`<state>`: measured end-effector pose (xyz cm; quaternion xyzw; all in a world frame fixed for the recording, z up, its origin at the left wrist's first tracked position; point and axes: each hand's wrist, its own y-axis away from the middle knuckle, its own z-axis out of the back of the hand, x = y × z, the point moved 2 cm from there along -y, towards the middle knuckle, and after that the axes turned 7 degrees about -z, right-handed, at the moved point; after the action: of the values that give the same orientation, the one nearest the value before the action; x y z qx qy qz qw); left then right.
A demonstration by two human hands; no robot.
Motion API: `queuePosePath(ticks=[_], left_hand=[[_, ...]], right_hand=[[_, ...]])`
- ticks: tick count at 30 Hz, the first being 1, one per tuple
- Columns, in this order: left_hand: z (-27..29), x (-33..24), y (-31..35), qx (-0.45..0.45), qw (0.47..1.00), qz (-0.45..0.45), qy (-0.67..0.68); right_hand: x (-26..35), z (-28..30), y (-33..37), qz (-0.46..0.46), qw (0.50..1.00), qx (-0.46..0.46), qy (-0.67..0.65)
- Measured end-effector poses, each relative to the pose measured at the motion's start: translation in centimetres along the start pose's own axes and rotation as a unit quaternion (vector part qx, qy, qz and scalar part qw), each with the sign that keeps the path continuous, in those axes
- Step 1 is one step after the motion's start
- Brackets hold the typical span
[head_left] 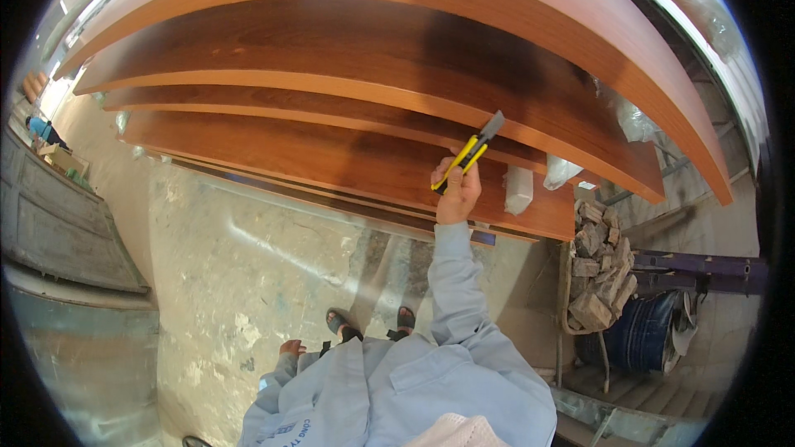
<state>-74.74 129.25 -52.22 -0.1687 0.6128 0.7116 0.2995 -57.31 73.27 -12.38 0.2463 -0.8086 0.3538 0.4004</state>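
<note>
My right hand [457,199] is closed around the handle of a yellow-and-black utility knife [469,157]. Its blade sticks out, pointing up and to the right, over the edges of the reddish-brown wooden boards [331,41]. Those long boards lie one above another in layers across the far side. I cannot tell whether the blade touches a board. Low beside my body hangs my left hand [291,348], small in view, with its fingers loosely apart and nothing seen in them. White plastic-wrapped blocks [519,190] stick out between the board layers, right of the knife.
At the right, broken stone or brick pieces [598,269] fill a tray-like holder, beside a dark blue drum [642,331] and purple beams [704,271]. A grey metal cabinet [62,215] stands left. Another person [43,128] is far left. Worn concrete floor [240,281] lies below.
</note>
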Motion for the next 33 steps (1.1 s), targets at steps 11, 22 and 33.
queuePosePath(ticks=[11,22,33], left_hand=[[-0.9,-0.9,-0.5,0.021,0.998,-0.037,0.053],[-2.2,-0.6,1.2,0.008,0.998,-0.016,0.056],[-2.2,1.4,1.8,-0.023,0.999,0.012,0.027]], right_hand=[[0.1,0.7,-0.7,-0.047,0.998,0.045,-0.004],[-0.9,-0.7,-0.6,-0.066,0.995,0.069,0.014],[-1.8,-4.3,-1.0,-0.055,0.995,0.083,0.024]])
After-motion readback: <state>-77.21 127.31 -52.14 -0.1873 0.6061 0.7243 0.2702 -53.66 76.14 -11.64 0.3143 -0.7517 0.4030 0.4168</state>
